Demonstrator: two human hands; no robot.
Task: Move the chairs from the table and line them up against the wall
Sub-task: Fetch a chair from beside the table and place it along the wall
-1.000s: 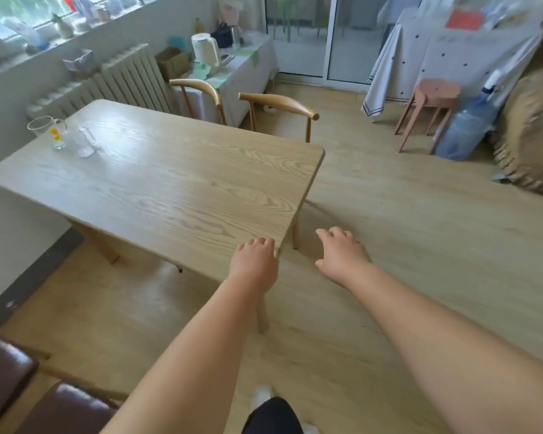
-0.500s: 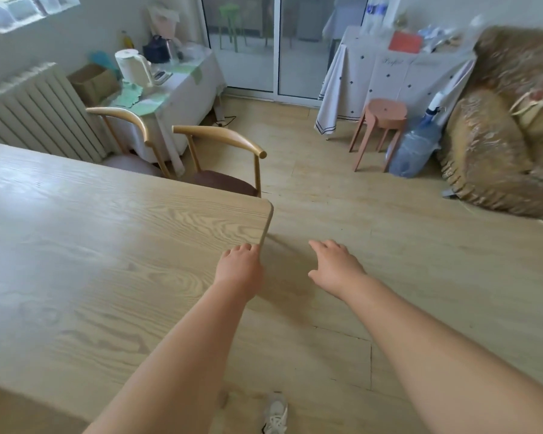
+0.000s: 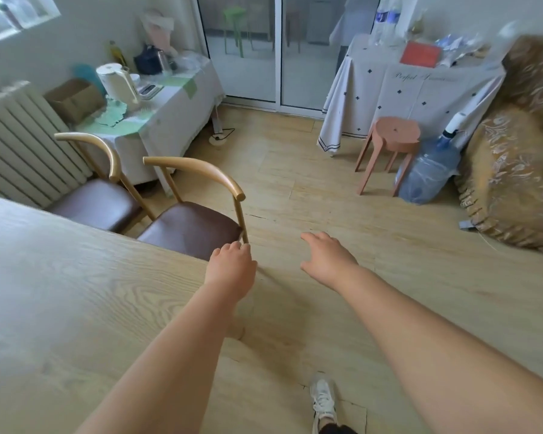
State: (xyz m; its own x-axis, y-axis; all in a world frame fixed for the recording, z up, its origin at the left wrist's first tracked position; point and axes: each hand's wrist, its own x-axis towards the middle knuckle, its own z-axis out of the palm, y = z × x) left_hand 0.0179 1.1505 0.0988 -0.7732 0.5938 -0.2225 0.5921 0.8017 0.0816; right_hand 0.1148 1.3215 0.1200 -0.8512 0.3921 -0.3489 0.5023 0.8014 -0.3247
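1. Two wooden curved-back chairs with dark brown padded seats stand at the far edge of the pale wood-grain table (image 3: pixel 76 292): near chair (image 3: pixel 195 227), far chair (image 3: pixel 98 202) beside it.
2. Left hand (image 3: pixel 231 267): over the table corner, fingertips just by the near chair's front leg; contact cannot be told. Fingers curled, holding nothing.
3. Right hand (image 3: pixel 326 258): over the floor, clear of the chair, fingers loosely spread, empty.

White ribbed radiator (image 3: pixel 22 142) at left wall. White-clothed side table (image 3: pixel 182 111) carries white kettle (image 3: pixel 118 83), brown cardboard box (image 3: pixel 76 100). Terracotta round stool (image 3: pixel 392 142) just beside clear blue water jug (image 3: pixel 427 173). Brown patterned sofa (image 3: pixel 514 158) at right. White sneaker (image 3: pixel 323 402) on floor.
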